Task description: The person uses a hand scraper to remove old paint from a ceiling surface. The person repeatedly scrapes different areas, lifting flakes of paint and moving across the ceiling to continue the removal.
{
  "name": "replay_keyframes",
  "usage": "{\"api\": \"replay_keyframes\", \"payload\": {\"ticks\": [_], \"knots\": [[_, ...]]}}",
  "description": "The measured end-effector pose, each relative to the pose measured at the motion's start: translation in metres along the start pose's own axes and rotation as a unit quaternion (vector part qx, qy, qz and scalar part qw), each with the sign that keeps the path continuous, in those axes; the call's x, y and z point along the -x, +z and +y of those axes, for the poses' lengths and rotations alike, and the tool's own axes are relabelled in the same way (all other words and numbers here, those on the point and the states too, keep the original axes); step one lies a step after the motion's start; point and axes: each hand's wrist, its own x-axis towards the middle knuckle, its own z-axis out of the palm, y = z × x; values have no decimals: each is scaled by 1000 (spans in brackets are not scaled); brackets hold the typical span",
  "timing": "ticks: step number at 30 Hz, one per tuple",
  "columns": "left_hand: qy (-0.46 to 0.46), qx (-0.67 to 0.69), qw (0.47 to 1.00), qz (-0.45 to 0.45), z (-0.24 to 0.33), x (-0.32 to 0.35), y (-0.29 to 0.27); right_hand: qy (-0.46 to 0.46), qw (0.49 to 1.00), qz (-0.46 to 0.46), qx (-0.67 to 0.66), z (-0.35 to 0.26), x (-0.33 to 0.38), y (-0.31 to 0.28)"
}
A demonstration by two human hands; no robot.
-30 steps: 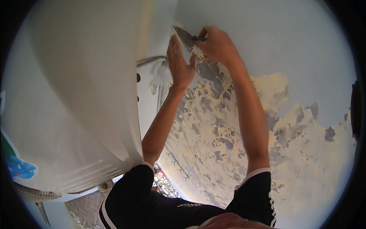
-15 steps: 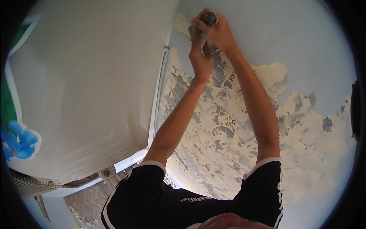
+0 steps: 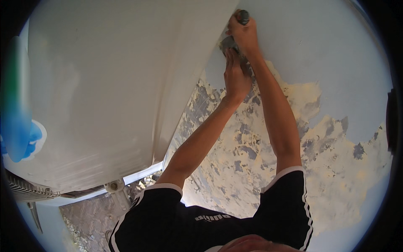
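Both hands are up at the wall: my right hand (image 3: pixel 244 35) is clenched on the scraper (image 3: pixel 235 31), handle pointing up, blade angled down-left onto the peeling paint (image 3: pixel 252 143). My left hand (image 3: pixel 236 75), just below, presses flat fingers against the blade.

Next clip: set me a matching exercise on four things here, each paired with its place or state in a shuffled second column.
Things:
1. right hand
2. left hand
3. wall
4. white appliance

Descriptions:
A. fills the picture's left side
B. grips a scraper by its handle
C. fingers pressed at the scraper blade
D. pale blue paint, scraped off in patches

Pairs: 1-B, 2-C, 3-D, 4-A
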Motion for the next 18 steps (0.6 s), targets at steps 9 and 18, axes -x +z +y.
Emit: {"api": "replay_keyframes", "payload": {"ticks": [9, 18], "knots": [[6, -18, 999, -28, -12, 1, -12, -40, 996, 73, 39, 7, 5, 24], [-23, 31, 996, -78, -14, 5, -29, -160, 975, 115, 105, 18, 3, 38]]}}
